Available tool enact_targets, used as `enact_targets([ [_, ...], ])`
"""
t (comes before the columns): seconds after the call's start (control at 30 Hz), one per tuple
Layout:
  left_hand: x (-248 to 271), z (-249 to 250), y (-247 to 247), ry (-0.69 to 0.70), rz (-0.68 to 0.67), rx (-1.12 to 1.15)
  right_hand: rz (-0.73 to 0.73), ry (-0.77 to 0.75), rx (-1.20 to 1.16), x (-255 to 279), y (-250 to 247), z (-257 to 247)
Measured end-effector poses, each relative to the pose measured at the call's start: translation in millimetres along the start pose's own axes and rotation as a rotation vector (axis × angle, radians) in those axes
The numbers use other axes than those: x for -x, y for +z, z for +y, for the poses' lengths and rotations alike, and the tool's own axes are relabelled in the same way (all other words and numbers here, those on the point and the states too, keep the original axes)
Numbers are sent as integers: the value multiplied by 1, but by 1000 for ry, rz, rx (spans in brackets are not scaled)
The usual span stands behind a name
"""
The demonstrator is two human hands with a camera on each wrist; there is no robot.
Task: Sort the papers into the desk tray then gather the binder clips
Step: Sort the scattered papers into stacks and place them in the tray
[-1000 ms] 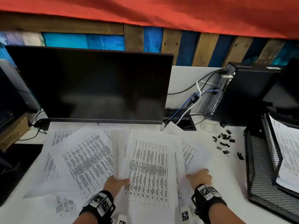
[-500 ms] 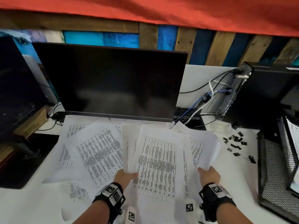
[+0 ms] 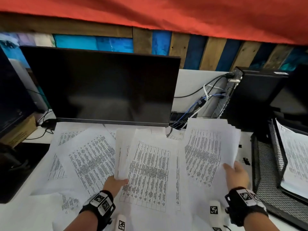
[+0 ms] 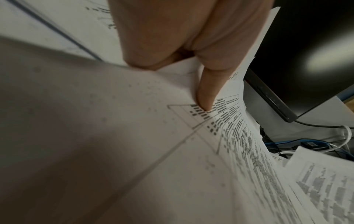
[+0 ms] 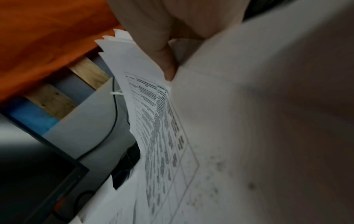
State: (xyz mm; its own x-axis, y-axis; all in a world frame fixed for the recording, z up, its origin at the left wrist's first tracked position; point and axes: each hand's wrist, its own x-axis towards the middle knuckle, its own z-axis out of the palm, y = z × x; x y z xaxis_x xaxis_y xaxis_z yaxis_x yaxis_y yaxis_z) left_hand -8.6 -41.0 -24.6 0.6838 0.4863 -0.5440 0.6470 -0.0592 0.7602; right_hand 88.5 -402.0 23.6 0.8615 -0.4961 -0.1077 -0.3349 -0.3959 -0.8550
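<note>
Printed sheets (image 3: 93, 157) lie fanned over the white desk in front of the monitor. My right hand (image 3: 236, 174) pinches a stack of papers (image 3: 206, 150) by its near right corner and holds it raised above the desk, left of the black mesh desk tray (image 3: 266, 165). In the right wrist view the thumb (image 5: 164, 60) lies on top of that stack (image 5: 153, 106). My left hand (image 3: 115, 181) pinches the near edge of another bundle (image 3: 123, 150); its thumb (image 4: 208, 91) presses on the printed table (image 4: 229, 121). Two binder clips (image 3: 246, 160) show beside the tray; the lifted stack hides the others.
A dark monitor (image 3: 103, 87) stands behind the papers. Cables (image 3: 200, 104) and a black computer case (image 3: 256, 97) are at the back right. The tray's upper tier holds papers (image 3: 295, 157). A cardboard box (image 3: 18, 130) and dark gear sit at the left.
My right hand has lifted its stack off the desk and carried it right toward the tray, covering most of the binder clips. The left hand keeps its hold on the other bundle.
</note>
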Motion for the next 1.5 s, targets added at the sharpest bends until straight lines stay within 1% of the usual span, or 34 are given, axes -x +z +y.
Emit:
enact_targets([
  [0.17,0,0,-2,12,8,16,76,-219,-75,-5,-40,-49],
  [0.3,0,1,-4,5,-4,15,106,-331,-211,-3,-68,-91],
  [0.37,0,3,-4,2,-14,15,82,-366,-316,2,-78,-109],
  [0.5,1,11,1,-9,-58,37,-29,-406,-495,11,-86,-138],
  [0.57,3,14,2,-19,-75,23,-81,-403,-574,19,-85,-150],
  [0.67,6,16,3,-28,-98,-2,-175,-355,-696,32,-80,-164],
  [0.77,7,17,3,-50,-128,4,-256,-291,-788,38,-76,-165],
  [0.83,9,19,2,-65,-130,26,-284,-257,-730,39,-67,-154],
  [0.9,10,20,0,-84,-132,75,-310,-195,-644,36,-52,-130],
  [1.0,4,15,0,-106,-151,134,-385,-30,-535,29,-23,-78],
  [1.07,-12,3,2,-111,-165,137,-414,80,-444,28,-4,-42],
  [1.13,-35,-14,6,-126,-150,113,-412,132,-323,27,14,-8],
  [1.2,-52,-27,10,-139,-136,94,-385,135,-155,25,28,15],
  [1.27,-55,-26,9,-146,-163,118,-353,150,19,20,39,27],
  [1.3,-38,-12,6,-148,-179,118,-350,152,82,19,42,30],
  [1.33,-9,13,2,-126,-186,151,-356,143,136,18,45,30],
  [1.43,18,37,7,-108,-200,161,-419,67,257,21,56,27],
  [1.5,30,47,13,-51,-259,143,-484,18,304,31,64,25],
])
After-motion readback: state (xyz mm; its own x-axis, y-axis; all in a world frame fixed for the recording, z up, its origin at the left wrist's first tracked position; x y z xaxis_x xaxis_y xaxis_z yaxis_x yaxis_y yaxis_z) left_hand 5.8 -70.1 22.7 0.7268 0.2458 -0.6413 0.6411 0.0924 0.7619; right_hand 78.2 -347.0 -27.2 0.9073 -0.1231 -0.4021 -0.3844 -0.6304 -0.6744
